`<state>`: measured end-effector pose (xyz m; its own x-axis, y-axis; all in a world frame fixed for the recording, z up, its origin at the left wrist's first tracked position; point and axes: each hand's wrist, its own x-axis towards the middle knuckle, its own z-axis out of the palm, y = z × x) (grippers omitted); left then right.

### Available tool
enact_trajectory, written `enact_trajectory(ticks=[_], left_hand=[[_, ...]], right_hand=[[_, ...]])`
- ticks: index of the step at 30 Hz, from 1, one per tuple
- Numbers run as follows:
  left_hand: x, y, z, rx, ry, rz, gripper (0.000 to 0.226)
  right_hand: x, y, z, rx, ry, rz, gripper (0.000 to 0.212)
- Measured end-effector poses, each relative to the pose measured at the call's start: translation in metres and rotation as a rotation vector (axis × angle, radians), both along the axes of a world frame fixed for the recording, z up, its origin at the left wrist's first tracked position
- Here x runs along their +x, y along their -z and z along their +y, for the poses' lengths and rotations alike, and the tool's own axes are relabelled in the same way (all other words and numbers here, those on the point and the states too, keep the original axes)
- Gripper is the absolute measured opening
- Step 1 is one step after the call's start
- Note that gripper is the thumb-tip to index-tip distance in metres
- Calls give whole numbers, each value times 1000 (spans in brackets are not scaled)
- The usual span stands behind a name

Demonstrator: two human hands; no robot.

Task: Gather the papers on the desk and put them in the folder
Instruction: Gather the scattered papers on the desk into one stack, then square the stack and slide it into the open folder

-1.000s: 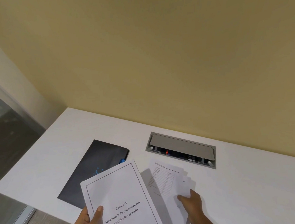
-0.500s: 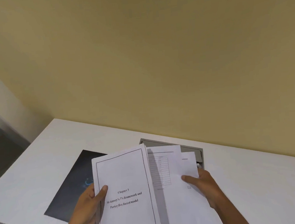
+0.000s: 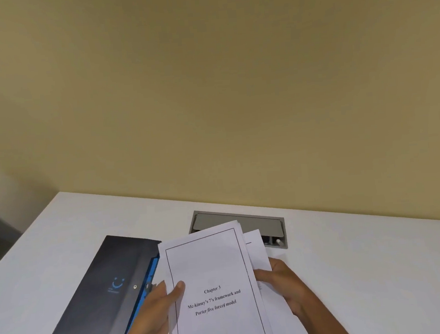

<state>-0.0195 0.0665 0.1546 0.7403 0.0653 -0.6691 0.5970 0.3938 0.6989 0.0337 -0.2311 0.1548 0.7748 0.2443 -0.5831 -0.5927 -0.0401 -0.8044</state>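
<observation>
Now both hands, left hand (image 3: 156, 312) and right hand (image 3: 286, 284), are pinching the thin, floppy white printed papers (image 3: 215, 285) by their side edges above the white desk (image 3: 367, 274), beside the dark flat folder (image 3: 110, 288); gripping lower edges seems steadier.

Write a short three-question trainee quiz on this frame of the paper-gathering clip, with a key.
1. True or false: the folder lies shut on the desk.
2. Which hand has its thumb on the front of the title page? A) left hand B) right hand
3. Fill in: behind the papers, a grey ____ is set into the desk.

Key: 1 true; 2 A; 3 cable box, lid partly raised.
</observation>
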Motion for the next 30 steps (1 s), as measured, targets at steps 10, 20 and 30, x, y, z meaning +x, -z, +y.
enact_trajectory(ticks=[10, 20, 30], left_hand=[[-8, 9, -14, 57, 138, -2, 73], [-11, 27, -21, 47, 133, 62, 35], [4, 17, -41, 177, 121, -57, 19]], right_hand=[[-20, -8, 10, 12, 101, 166, 65], [-25, 1, 17, 144, 101, 179, 63], [-28, 8, 17, 3, 144, -56, 44]])
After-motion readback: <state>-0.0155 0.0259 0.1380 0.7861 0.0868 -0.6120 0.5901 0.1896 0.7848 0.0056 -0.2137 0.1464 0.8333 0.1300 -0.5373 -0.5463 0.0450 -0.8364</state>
